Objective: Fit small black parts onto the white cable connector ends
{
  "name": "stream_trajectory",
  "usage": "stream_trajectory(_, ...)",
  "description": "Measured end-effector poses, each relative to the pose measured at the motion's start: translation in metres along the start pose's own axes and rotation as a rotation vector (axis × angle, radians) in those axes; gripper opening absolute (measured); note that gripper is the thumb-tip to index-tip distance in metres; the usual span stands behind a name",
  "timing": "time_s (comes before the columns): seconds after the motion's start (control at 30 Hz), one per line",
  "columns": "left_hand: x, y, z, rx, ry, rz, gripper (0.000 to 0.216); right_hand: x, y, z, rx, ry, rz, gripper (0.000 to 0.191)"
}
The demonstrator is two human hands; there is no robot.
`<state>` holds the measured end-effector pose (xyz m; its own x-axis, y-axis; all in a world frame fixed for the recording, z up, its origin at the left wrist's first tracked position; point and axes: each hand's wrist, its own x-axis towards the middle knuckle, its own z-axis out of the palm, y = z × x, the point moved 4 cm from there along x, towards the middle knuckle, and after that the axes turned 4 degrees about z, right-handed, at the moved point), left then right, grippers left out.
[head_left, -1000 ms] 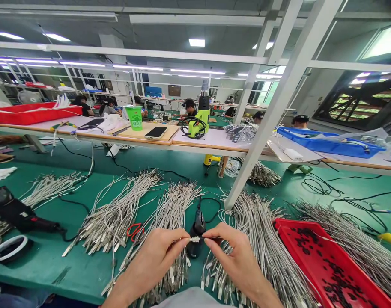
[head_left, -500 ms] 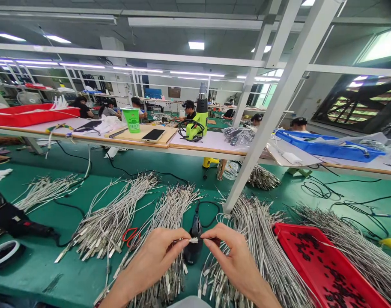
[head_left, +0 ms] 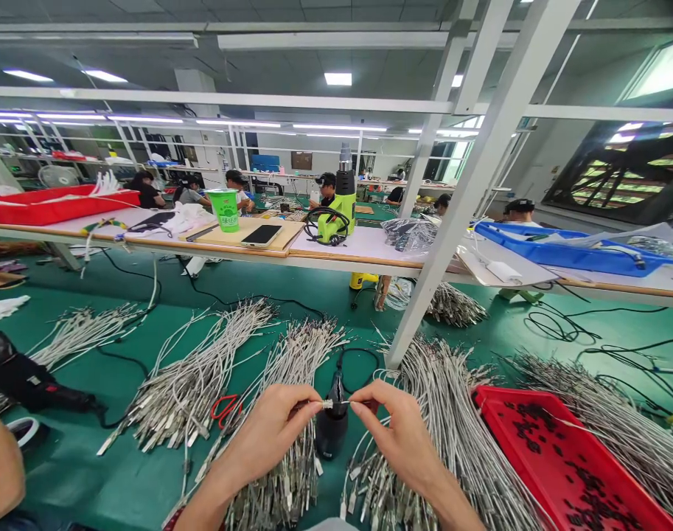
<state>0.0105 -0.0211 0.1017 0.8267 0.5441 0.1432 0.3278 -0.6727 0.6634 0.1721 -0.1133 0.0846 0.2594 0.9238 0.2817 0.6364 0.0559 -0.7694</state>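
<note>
My left hand and my right hand meet in front of me above the green bench. Both pinch the same thin white cable end, a small connector showing between the fingertips. Just behind the fingers stands a small black tool with a black cord. Bundles of grey-white cables with metal plugs lie fanned out under and around my hands. Red-handled scissors lie left of my left hand.
A red tray with several small black pieces sits at the right. A black heat gun and a tape roll lie at the left. A white slanted post rises mid-bench. A raised shelf holds a phone, green cup and blue tray. Other people work behind.
My hands have stayed pinched on the cable end and risen slightly in view. The camera has shifted a little, and a bare arm or knee has come in at the lower left edge.
</note>
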Motion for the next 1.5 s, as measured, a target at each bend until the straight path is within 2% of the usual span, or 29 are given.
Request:
stream_trajectory(0.43, 0.035, -0.028, 0.018, 0.060, -0.030, 0.030, 0.040, 0.018, 0.030, 0.009, -0.056, 0.112, 0.032, 0.016)
stream_trajectory(0.77, 0.043, -0.053, 0.027, -0.039, -0.071, 0.010, 0.038, 0.017, 0.036, 0.016, -0.062, 0.093, 0.067, 0.015)
stream_trajectory(1.5, 0.048, -0.059, 0.035, -0.021, -0.030, 0.019, 0.040, 0.016, 0.049, 0.024, -0.100, 0.114, 0.068, 0.016)
